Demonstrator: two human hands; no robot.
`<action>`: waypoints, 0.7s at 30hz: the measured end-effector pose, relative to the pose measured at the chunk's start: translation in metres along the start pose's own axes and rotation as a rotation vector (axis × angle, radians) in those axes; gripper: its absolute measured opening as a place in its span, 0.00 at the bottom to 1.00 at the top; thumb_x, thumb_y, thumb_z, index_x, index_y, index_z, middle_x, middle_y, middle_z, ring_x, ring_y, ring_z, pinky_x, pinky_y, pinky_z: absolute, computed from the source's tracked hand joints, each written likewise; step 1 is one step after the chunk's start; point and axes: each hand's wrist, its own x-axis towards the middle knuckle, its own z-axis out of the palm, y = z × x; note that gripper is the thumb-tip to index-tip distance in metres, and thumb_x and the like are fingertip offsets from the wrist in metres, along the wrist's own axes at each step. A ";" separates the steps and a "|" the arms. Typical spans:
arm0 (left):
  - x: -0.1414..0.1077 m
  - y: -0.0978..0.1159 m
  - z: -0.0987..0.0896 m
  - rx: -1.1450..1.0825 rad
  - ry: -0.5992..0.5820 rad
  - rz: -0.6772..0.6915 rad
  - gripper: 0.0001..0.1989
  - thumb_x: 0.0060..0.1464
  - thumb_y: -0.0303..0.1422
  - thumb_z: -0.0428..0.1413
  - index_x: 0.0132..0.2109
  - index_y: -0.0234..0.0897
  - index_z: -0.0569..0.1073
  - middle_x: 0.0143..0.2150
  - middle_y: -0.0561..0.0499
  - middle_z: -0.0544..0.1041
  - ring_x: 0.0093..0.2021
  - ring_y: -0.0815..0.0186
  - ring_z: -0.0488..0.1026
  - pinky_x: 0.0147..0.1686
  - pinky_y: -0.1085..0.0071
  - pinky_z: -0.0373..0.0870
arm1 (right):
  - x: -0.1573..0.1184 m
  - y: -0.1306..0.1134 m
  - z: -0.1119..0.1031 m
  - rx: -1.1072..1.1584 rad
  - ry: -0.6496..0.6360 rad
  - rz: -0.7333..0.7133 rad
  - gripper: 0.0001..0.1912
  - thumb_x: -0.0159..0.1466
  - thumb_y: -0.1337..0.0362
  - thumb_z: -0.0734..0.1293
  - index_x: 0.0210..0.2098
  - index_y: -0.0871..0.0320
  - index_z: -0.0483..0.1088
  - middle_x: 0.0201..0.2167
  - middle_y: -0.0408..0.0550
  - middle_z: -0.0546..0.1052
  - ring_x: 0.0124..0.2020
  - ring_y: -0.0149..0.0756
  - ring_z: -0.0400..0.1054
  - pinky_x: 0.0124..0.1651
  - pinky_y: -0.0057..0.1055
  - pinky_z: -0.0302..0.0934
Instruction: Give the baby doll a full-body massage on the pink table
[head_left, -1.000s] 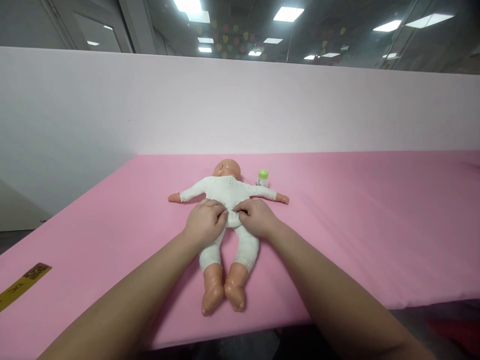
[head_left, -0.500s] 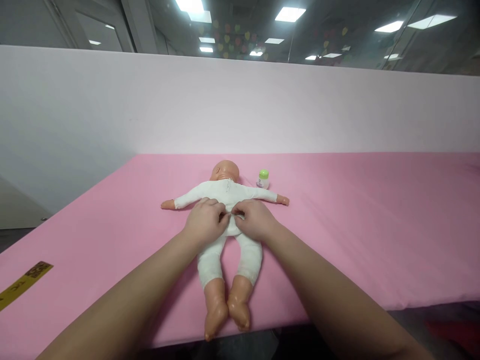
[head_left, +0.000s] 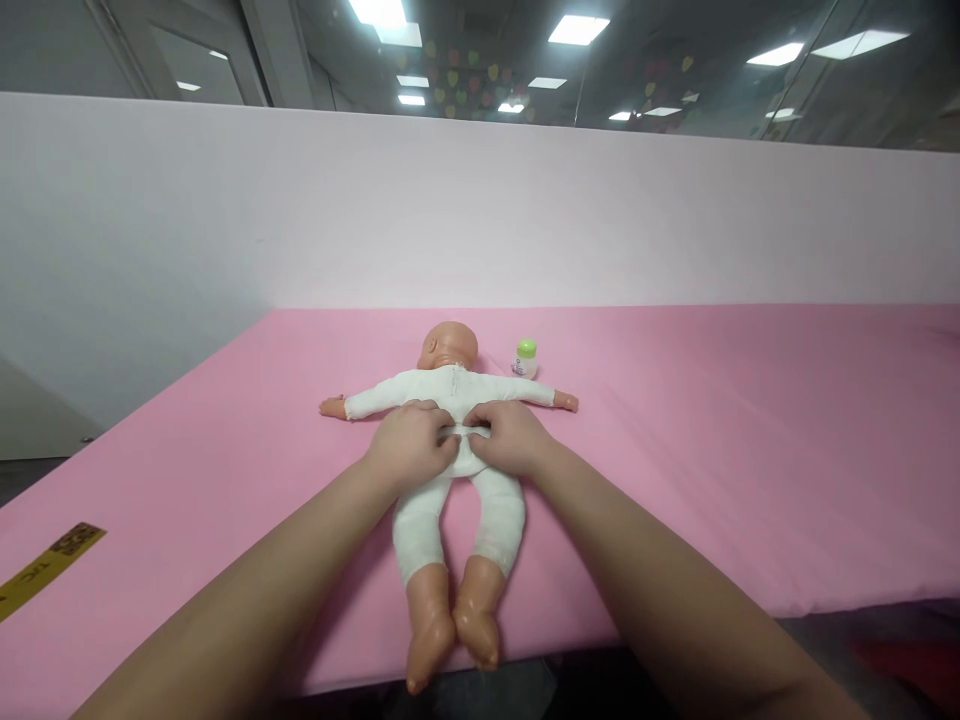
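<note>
A baby doll [head_left: 457, 386] with a white cloth body lies face down, its arms spread and its feet toward me. My left hand [head_left: 412, 442] rests on the left side of its lower back. Across from it, my right hand [head_left: 512, 438] rests on the right side. The thumb and fingers of each hand pinch a raised fold of the white cloth between them. Beyond the doll's right-hand arm stands a small jar [head_left: 526, 362] with a green lid, touched by neither hand.
A pink sheet [head_left: 712, 440] covers the table, whose front edge runs just below the doll's feet. Low white panels [head_left: 480, 210] rise at the back and left. A yellow strip with black print [head_left: 49, 572] lies at the left.
My thumbs have drawn back slightly from the fingers, and a ridge of white cloth now shows between them. The doll's body has shifted slightly toward me.
</note>
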 end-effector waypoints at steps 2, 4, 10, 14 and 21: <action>0.000 0.001 -0.002 -0.030 -0.006 -0.003 0.10 0.61 0.39 0.58 0.36 0.42 0.81 0.35 0.47 0.78 0.39 0.55 0.76 0.38 0.60 0.69 | -0.001 -0.001 0.000 0.027 -0.014 0.013 0.06 0.64 0.68 0.69 0.37 0.54 0.80 0.37 0.43 0.83 0.37 0.39 0.74 0.37 0.32 0.61; -0.001 0.001 -0.002 -0.054 -0.001 -0.013 0.12 0.62 0.39 0.57 0.33 0.42 0.80 0.33 0.48 0.78 0.38 0.56 0.75 0.37 0.60 0.68 | -0.001 -0.002 0.000 0.025 -0.003 0.016 0.05 0.66 0.66 0.68 0.35 0.54 0.79 0.36 0.44 0.83 0.36 0.38 0.74 0.37 0.32 0.62; -0.002 0.003 0.009 0.018 0.176 -0.037 0.12 0.65 0.34 0.51 0.45 0.41 0.80 0.45 0.44 0.80 0.49 0.51 0.75 0.50 0.54 0.71 | -0.001 0.000 0.009 -0.129 0.167 -0.053 0.12 0.68 0.62 0.70 0.50 0.57 0.78 0.48 0.52 0.79 0.51 0.44 0.72 0.56 0.38 0.64; -0.003 0.003 0.019 0.086 0.271 0.018 0.22 0.63 0.35 0.56 0.62 0.37 0.74 0.65 0.39 0.73 0.65 0.46 0.68 0.66 0.49 0.63 | 0.000 0.003 0.017 -0.185 0.205 -0.050 0.22 0.69 0.62 0.69 0.61 0.60 0.73 0.57 0.56 0.76 0.61 0.49 0.67 0.66 0.43 0.59; 0.000 0.003 0.013 0.082 0.106 0.038 0.22 0.62 0.35 0.55 0.61 0.37 0.76 0.65 0.41 0.76 0.65 0.47 0.70 0.65 0.50 0.64 | 0.001 0.005 0.012 -0.166 0.091 -0.031 0.23 0.68 0.61 0.69 0.61 0.59 0.75 0.56 0.56 0.79 0.58 0.50 0.71 0.61 0.42 0.63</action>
